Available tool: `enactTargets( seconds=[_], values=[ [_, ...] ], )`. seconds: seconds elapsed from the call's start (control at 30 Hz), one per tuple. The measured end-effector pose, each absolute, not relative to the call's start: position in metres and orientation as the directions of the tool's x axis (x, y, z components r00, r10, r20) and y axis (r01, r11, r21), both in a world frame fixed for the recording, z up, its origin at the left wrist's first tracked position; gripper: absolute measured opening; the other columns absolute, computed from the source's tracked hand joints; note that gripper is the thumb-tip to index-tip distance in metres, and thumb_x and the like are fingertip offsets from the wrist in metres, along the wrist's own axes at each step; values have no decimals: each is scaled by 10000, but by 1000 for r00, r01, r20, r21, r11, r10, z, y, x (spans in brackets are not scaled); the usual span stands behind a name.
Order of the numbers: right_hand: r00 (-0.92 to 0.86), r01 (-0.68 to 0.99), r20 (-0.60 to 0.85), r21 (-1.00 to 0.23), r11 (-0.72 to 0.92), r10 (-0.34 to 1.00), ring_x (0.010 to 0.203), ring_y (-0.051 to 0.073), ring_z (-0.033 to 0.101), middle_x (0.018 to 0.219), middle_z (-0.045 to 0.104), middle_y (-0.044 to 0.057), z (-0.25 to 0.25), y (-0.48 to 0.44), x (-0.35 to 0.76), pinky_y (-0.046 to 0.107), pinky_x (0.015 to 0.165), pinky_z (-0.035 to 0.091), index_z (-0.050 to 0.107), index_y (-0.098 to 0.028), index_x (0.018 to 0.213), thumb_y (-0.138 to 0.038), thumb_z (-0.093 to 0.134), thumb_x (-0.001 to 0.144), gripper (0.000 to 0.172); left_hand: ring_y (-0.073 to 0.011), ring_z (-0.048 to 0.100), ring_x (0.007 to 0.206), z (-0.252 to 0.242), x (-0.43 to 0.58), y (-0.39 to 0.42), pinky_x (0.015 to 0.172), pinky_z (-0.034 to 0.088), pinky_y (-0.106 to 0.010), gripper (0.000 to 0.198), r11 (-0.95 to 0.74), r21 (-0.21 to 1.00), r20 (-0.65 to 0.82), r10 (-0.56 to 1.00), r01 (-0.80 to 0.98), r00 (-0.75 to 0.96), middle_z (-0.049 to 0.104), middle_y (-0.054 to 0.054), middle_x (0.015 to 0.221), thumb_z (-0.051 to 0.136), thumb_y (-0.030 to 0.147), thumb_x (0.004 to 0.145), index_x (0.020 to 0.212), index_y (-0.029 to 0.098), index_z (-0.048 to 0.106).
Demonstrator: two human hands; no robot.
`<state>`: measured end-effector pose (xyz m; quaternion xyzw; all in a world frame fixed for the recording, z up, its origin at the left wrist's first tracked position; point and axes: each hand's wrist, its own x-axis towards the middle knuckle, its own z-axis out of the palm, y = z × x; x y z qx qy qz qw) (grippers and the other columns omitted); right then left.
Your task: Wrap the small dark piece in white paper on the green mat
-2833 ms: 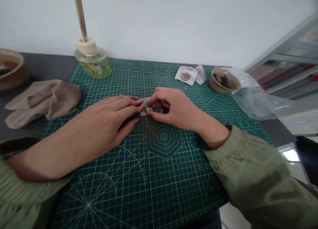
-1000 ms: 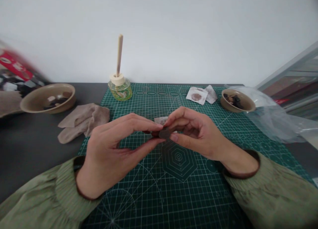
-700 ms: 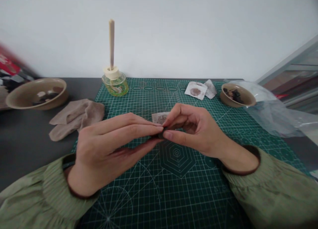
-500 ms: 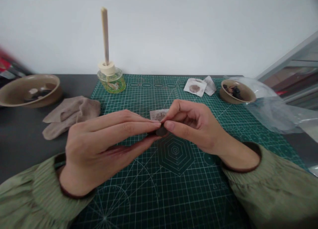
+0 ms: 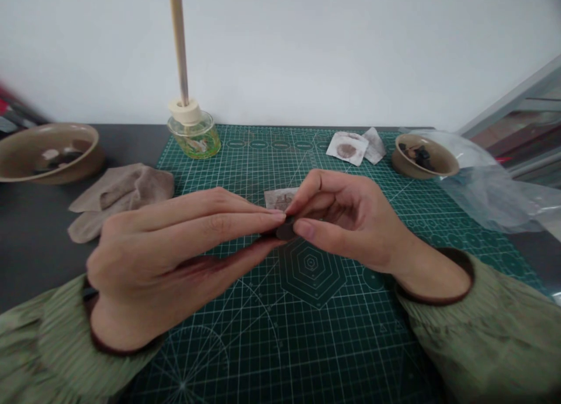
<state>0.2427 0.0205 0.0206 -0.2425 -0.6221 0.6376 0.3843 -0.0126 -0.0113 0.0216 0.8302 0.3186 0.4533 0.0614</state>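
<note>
Green cutting mat (image 5: 350,339): left hand (image 5: 153,263), right hand (image 5: 350,223), fingers (image 5: 236,216) clamped on dark disc (image 5: 286,232); printed paper (image 5: 280,198) just behind.

- dark flat piece (image 5: 286,231): thin, roundish, brownish-black, mostly hidden
- pinched between left hand (image 5: 162,258) and right hand (image 5: 350,223), held above the mat
- pale printed paper scrap (image 5: 280,198): small, flat on green cutting mat (image 5: 245,158), just behind the pinch
</note>
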Motion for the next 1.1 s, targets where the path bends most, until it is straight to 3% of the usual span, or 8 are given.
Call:
enactTargets(
  seconds=[0.2, 0.37, 0.47, 0.6, 0.73, 0.83, 0.97, 1.1],
  values=[
    [-525, -146, 182, -982, 123, 831, 794, 151, 851, 888, 882, 30, 21, 20, 243, 208, 688, 657, 788, -165, 979, -245, 907, 1037, 154, -192, 872, 784, 23, -12, -13, 768, 791, -349, 169, -760, 386, 655, 625, 522, 425, 936, 50, 1105, 877, 275, 1057, 1209, 347, 898],
    [-561, -123, 142, -989, 88, 816, 790, 149, 849, 896, 885, 12, 23, 19, 243, 196, 683, 652, 780, -178, 1010, -137, 985, 926, 225, -178, 870, 783, 21, -15, -12, 763, 787, -317, 185, -794, 350, 711, 570, 496, 411, 929, 52, 1105, 854, 277, 1072, 1242, 341, 888],
    [-540, -121, 183, -983, 140, 821, 823, 151, 858, 900, 871, 22, 23, 19, 243, 220, 729, 689, 793, -169, 1012, -175, 835, 1060, 65, -188, 883, 818, 27, -16, -16, 790, 792, -326, 170, -761, 387, 649, 626, 521, 432, 934, 52, 1129, 847, 263, 1079, 1219, 349, 892],
    [-520, -162, 230, -972, 170, 823, 853, 159, 868, 963, 869, 36, 23, 19, 243, 247, 758, 712, 799, -165, 1055, -205, 755, 1121, 89, -204, 890, 831, 36, -16, -18, 778, 796, -336, 192, -734, 436, 593, 670, 521, 446, 937, 46, 1148, 852, 280, 1076, 1245, 360, 898],
    [-539, -131, 221, -975, 178, 813, 752, 141, 815, 877, 814, -2, 20, 20, 245, 234, 682, 661, 776, -178, 1043, -204, 838, 1077, 75, -203, 887, 812, 39, -18, -16, 777, 795, -331, 218, -735, 443, 581, 672, 513, 460, 937, 51, 1147, 852, 307, 1073, 1273, 378, 899],
    [-519, -107, 306, -950, 294, 798, 741, 119, 740, 916, 788, 2, 20, 20, 247, 233, 669, 609, 815, -182, 1064, -221, 851, 1072, 54, -194, 876, 792, 38, -18, -16, 765, 789, -319, 193, -723, 459, 581, 684, 516, 441, 937, 43, 1132, 858, 311, 1070, 1250, 361, 905],
    [-504, -151, 428, -899, 411, 750, 784, 146, 701, 1055, 828, 67, 21, 19, 249, 282, 666, 585, 912, -202, 1123, -305, 716, 1162, 224, -194, 870, 797, 34, -15, -16, 749, 784, -311, 158, -733, 460, 608, 671, 501, 424, 939, 5, 1103, 864, 273, 1067, 1217, 301, 902],
    [-401, -113, 490, -865, 489, 774, 876, 218, 720, 935, 807, 83, 25, 16, 250, 339, 704, 613, 954, -264, 917, -407, 724, 1159, 363, -206, 878, 784, 31, -12, -15, 743, 792, -324, 171, -751, 452, 636, 650, 482, 416, 940, 0, 1069, 876, 235, 1047, 1200, 306, 902]
  ],
)
